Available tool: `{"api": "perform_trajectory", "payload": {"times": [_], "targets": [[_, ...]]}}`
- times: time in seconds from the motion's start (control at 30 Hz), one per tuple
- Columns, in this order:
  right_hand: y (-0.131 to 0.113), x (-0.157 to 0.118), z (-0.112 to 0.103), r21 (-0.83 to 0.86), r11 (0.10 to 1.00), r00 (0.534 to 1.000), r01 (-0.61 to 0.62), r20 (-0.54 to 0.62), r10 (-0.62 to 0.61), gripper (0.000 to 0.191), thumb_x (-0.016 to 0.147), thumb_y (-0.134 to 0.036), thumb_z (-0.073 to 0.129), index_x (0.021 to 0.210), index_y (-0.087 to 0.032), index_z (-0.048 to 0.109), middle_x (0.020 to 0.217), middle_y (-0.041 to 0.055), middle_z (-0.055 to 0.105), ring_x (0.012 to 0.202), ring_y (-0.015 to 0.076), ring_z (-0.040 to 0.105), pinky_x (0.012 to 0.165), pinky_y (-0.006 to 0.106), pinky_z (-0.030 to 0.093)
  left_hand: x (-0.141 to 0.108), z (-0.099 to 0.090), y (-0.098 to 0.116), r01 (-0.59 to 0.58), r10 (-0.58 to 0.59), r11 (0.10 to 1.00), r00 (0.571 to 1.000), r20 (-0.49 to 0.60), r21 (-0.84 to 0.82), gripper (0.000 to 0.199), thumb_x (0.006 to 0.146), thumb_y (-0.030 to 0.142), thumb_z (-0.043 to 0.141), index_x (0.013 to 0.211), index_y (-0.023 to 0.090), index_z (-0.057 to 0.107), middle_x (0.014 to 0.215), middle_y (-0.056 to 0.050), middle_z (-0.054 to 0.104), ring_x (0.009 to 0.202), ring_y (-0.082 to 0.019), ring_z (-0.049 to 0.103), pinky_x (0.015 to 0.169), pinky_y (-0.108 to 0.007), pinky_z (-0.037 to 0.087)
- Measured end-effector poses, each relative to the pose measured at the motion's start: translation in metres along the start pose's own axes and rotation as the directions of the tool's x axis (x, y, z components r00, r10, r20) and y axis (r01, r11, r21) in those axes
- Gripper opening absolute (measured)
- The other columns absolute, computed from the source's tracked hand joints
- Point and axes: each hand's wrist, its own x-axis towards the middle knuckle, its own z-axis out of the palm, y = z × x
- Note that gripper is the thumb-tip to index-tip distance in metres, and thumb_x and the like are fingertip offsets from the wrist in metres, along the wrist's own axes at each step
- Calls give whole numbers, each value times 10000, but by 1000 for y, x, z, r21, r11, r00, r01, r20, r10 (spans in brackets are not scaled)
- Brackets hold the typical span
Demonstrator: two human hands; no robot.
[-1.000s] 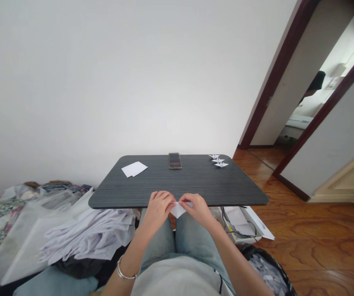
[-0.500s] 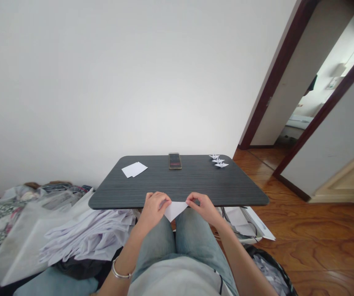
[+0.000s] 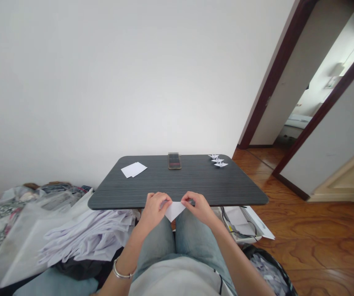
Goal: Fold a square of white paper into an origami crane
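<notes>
A small sheet of white paper (image 3: 174, 211), folded to a triangle with its point downward, is held up at the table's near edge, over my lap. My left hand (image 3: 156, 207) pinches its upper left corner between thumb and fingers. Across from it, my right hand (image 3: 197, 205) pinches the upper right corner. Several folded paper cranes (image 3: 219, 161) stand in a row at the table's back right. Flat white paper sheets (image 3: 133, 169) lie overlapping at the back left.
A phone (image 3: 174, 160) lies at the back middle of the dark table (image 3: 177, 185). Crumpled white cloth (image 3: 87, 236) is heaped at the left. Below the table's right side are a white box (image 3: 241, 224) with papers and cables, and a black bag (image 3: 269, 269) of paper scraps.
My right hand has moved slightly left, closer to my left hand, and less of the paper's width shows between them. The left hand stays nearly in place.
</notes>
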Motion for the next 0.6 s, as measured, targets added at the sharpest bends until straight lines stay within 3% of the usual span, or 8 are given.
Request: {"api": "perform_trajectory", "payload": {"times": [0.23,0.6], "targets": [[-4,4,11,-101,995,1000,5,21,-3,89,780,-202,564,713,-198,622,721,17,650,705,172,568,704,298,372,1,6,6,-21,21,1000,1000,15,-7,149,827,245,469,749,201,589,812,-1,666,806,-165,556,767,-329,279],[3,-2,-8,114,992,998,-55,-13,56,148,785,-225,535,662,-181,604,640,8,618,637,162,567,638,258,413,0,-2,-1,23,-23,998,1000,7,-62,177,826,289,464,744,209,598,836,-15,676,818,-186,571,801,-345,295]]}}
